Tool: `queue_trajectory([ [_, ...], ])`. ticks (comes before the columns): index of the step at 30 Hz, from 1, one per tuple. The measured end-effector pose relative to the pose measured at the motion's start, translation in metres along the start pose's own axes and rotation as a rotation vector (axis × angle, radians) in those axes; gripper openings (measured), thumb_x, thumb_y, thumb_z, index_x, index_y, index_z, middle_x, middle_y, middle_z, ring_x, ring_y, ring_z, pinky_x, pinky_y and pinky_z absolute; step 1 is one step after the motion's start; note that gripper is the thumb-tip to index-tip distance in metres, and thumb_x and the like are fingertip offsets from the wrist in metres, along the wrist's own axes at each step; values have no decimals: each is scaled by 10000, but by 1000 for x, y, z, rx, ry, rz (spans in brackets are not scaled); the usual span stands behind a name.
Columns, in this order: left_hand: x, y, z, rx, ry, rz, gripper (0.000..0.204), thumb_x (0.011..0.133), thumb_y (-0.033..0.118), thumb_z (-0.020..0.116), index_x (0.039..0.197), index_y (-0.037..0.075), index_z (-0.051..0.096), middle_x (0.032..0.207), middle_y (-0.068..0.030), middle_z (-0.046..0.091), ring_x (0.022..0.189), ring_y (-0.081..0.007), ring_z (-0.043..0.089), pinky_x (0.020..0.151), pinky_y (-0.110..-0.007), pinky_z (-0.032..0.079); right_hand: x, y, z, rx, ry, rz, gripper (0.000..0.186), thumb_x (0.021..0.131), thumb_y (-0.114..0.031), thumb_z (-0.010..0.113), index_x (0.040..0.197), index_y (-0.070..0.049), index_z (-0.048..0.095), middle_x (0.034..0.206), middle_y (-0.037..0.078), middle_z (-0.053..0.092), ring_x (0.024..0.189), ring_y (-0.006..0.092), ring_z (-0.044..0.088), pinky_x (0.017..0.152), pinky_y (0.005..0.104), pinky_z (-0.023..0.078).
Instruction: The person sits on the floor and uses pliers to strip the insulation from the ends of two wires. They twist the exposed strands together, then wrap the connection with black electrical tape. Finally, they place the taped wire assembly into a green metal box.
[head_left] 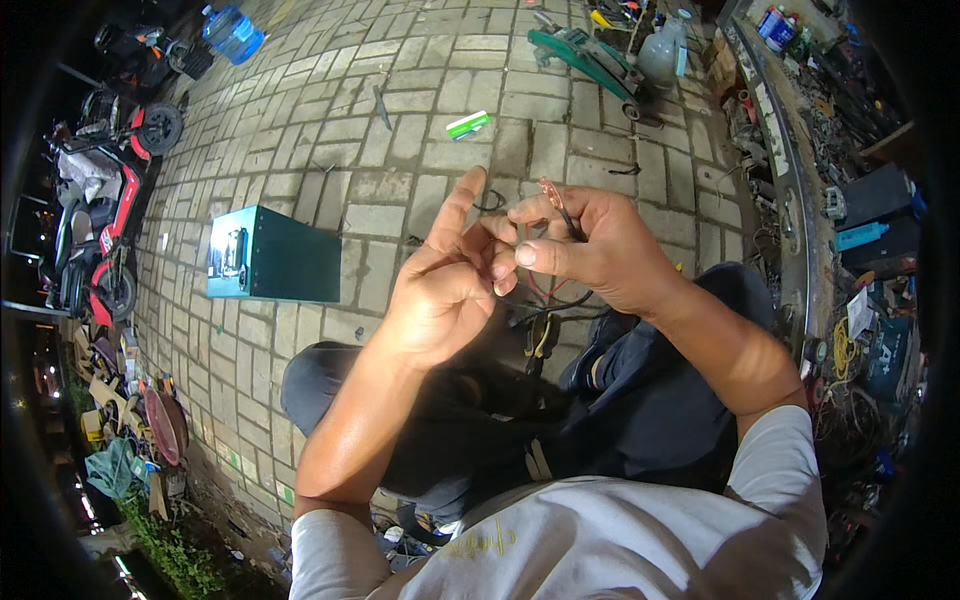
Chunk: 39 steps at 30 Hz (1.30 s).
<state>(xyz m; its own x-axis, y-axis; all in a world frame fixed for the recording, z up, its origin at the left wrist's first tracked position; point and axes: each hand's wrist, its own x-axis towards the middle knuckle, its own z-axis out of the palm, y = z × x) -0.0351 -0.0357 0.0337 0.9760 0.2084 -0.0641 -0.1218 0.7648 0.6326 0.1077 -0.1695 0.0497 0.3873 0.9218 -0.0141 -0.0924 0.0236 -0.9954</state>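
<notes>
From here I have the right hand (607, 245) gripping a cable (556, 203); the left hand (438, 280) half-curls beside it, its hold I cannot tell.

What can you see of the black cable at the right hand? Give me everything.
The black cable has a dark, smooth-looking sheath, likely rubber or plastic. Its upper end shows bare copper-coloured strands, pointing up and slightly left in the picture. It lies against the fingers of the right hand, which hide part of it. Black and red lines show below the hands, but whether they belong to this cable cannot be told.
</notes>
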Motion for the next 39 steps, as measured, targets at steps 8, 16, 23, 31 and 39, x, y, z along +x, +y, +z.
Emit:
queue_trajectory([
  [8, 6, -7, 11, 99, 32, -74, 940, 649, -179, 431, 1499, 100, 144, 1331, -164, 447, 946, -185, 492, 758, -291, 400, 15, -14, -5, -38, -241, 148, 240, 801, -127, 717, 947, 49, 644, 754, 32, 645, 676, 83, 592, 605, 219, 455],
  [16, 0, -11, 2, 426, 108, -118, 368, 881, 66, 543, 1239, 5, 481, 878, -27, 531, 634, -78, 431, 552, -208, 336, 20, -3, -6, -132, -89, -26, 185, 873, -147, 624, 804, 24, 608, 683, 18, 595, 643, 67, 538, 604, 243, 449],
  [23, -5, -19, 22, 843, 288, 145, 267, 980, 222, 521, 1067, -16, 607, 641, 64, 456, 536, -16, 343, 483, -194, 257, 21, 12, -6, -221, 139, -37, 379, 916, -288, 586, 680, 8, 562, 559, -30, 403, 571, 43, 341, 499, 278, 314],
  [31, 4, -10, 11, 559, 351, 94, 203, 964, 184, 539, 992, -4, 614, 629, 38, 428, 508, -37, 333, 458, -188, 257, 23, 6, -4, -39, 126, 39, 402, 926, -326, 578, 668, -20, 540, 575, -54, 404, 559, 40, 344, 493, 242, 305],
  [39, 2, -9, 4, 550, 347, 202, 193, 950, 193, 570, 1012, 17, 618, 630, 33, 432, 525, -47, 348, 481, -191, 274, 15, 26, -13, 101, -72, 79, 188, 935, -121, 518, 1015, 36, 583, 751, 10, 567, 607, 54, 472, 545, 209, 383],
])
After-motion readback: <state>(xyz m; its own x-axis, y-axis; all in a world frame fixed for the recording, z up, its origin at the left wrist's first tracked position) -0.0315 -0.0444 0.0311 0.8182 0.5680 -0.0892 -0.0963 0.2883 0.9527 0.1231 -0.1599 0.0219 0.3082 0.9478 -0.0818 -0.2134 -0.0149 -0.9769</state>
